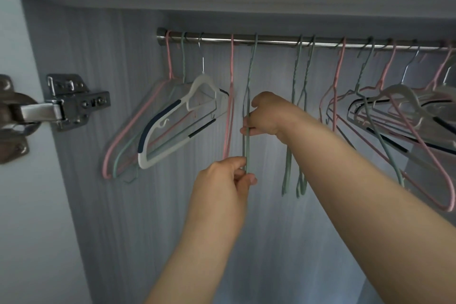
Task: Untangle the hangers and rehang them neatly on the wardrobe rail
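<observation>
You're pinching the green hanger point(245, 148), hooked on the rail point(271, 42), low with your left grip point(222, 180) and higher with your right grip point(265, 116), and I'd call it about halfway, the tangled bunch point(394, 111) at the right waiting to be sorted.

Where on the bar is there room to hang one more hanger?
The rail is bare between the green hanger that the left hand and right hand hold and the two green hangers beside it. The bunch at the far right is crowded.
</observation>
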The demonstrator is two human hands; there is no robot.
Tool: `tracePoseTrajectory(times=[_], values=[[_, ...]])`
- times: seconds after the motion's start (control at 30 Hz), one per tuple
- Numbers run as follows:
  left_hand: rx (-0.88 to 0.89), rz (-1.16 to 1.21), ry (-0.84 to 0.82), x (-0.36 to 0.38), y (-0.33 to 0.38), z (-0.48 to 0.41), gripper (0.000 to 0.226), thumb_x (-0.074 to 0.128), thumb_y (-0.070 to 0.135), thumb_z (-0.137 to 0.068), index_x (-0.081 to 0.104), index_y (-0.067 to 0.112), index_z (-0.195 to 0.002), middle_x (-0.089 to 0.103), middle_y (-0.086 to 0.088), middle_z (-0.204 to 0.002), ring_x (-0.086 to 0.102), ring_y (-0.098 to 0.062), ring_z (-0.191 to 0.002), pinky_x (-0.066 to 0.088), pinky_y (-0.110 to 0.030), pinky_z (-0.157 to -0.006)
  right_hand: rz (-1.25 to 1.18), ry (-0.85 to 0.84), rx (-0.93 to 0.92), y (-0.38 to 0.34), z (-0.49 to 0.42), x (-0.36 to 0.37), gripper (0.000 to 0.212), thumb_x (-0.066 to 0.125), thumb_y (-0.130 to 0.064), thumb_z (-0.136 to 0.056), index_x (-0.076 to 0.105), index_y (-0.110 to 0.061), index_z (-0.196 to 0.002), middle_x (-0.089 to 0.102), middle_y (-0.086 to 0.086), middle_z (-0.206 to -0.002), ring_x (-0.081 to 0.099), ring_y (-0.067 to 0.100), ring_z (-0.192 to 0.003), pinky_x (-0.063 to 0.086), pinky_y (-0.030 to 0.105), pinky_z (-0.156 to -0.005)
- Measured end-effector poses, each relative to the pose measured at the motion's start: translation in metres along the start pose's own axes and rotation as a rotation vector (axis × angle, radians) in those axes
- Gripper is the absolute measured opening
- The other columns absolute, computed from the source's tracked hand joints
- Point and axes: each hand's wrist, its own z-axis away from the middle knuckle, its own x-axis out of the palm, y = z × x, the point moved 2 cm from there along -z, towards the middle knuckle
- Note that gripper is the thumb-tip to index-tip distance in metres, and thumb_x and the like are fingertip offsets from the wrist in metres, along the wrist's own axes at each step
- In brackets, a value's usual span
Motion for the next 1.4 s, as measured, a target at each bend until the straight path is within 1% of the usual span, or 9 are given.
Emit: tracePoseTrajectory(times=[0.17,0.27,0.47,0.6,0.8,0.9,1.0,1.1,1.4], values=[[-0.009,-0.032,0.016,-0.003,0.003,0.001,0.021,0.06,0.011,-0.083,0.044,0.021,-0.075,0.07,-0.012,-0.079,0.064,-0.026,-0.076,0.048,-0.029,-0.073,0.046,-0.012,-0.034,0.0,0.001,0.001,0.033,0.05,0.009,-0.083,0.051,0.013,-0.116,0.059,0.029,-0.119,0.06,0.029,-0.091,0.053,0.043,-0.092],[0.03,-0.069,0.034,-0.004,0.006,0.006,0.018,0.06,0.014,-0.083,0.047,0.022,-0.075,0.07,-0.011,-0.081,0.065,-0.026,-0.078,0.051,-0.032,-0.075,0.175,0.023,-0.067,0.001,0.006,0.0,0.033,0.047,-0.001,-0.089,0.051,0.007,-0.121,0.056,0.023,-0.127,0.059,0.03,-0.107,0.049,0.037,-0.098],[0.255,-0.04,0.309,-0.013,0.033,0.021,0.04,0.073,0.013,-0.071,0.063,0.025,-0.108,0.056,0.021,-0.088,0.056,0.0,-0.09,0.043,-0.011,-0.08,0.519,0.295,-0.137,0.005,0.03,-0.054,0.038,0.044,-0.012,-0.094,0.045,-0.003,-0.131,0.049,0.014,-0.135,0.049,0.028,-0.122,0.041,0.03,-0.098],[0.147,0.062,0.044,0.012,0.044,0.019,0.033,0.066,0.019,-0.079,0.061,0.021,-0.112,0.061,0.006,-0.085,0.063,-0.011,-0.088,0.049,-0.023,-0.079,0.579,0.27,-0.074,0.015,0.023,-0.068,0.046,0.051,-0.022,-0.092,0.043,-0.004,-0.133,0.046,0.014,-0.138,0.047,0.028,-0.125,0.041,0.031,-0.099],[0.049,-0.031,-0.076,0.039,0.029,0.002,0.043,0.059,0.017,-0.085,0.049,0.01,-0.126,0.063,-0.013,-0.117,0.06,-0.024,-0.103,0.049,-0.034,-0.09,0.688,0.107,-0.003,0.03,0.011,-0.047,0.049,0.048,-0.026,-0.094,0.04,0.001,-0.133,0.046,0.016,-0.138,0.047,0.027,-0.124,0.041,0.028,-0.096],[0.006,0.021,-0.099,0.042,0.019,-0.001,0.037,0.06,0.012,-0.083,0.055,0.011,-0.12,0.065,-0.008,-0.113,0.062,-0.019,-0.099,0.047,-0.024,-0.088,0.737,0.061,0.044,0.033,0.008,-0.038,0.039,0.048,-0.014,-0.094,0.042,0.003,-0.129,0.049,0.014,-0.133,0.05,0.026,-0.121,0.044,0.028,-0.09],[0.002,0.025,-0.077,0.044,0.01,-0.002,0.031,0.06,0.009,-0.083,0.06,0.012,-0.114,0.067,-0.004,-0.095,0.063,-0.017,-0.087,0.045,-0.019,-0.078,0.749,0.027,0.068,0.033,0.004,-0.032,0.011,0.05,-0.01,-0.091,0.054,-0.001,-0.097,0.055,0.009,-0.093,0.055,0.022,-0.083,0.041,0.024,-0.057],[0.011,0.033,-0.039,0.043,0.006,-0.002,0.014,0.058,0.005,-0.083,0.065,0.001,-0.095,0.063,-0.008,-0.079,0.061,-0.025,-0.078,0.045,-0.027,-0.071,0.682,0.054,0.087,0.032,-0.004,-0.027,0.035,0.052,-0.012,-0.09,0.034,-0.013,-0.061,0.036,0.002,-0.065,0.035,0.012,-0.053,0.028,0.021,-0.043],[0.038,-0.002,-0.041,0.034,0.002,0.001,0.025,0.056,0.004,-0.083,0.043,0.024,-0.075,0.065,-0.018,-0.083,0.059,-0.029,-0.079,0.044,-0.028,-0.07,0.571,-0.022,0.035,0.026,-0.006,-0.015,0.033,0.057,-0.016,-0.088,0.035,-0.014,-0.063,0.05,0.005,-0.077,0.048,0.016,-0.065,0.03,0.019,-0.047]])
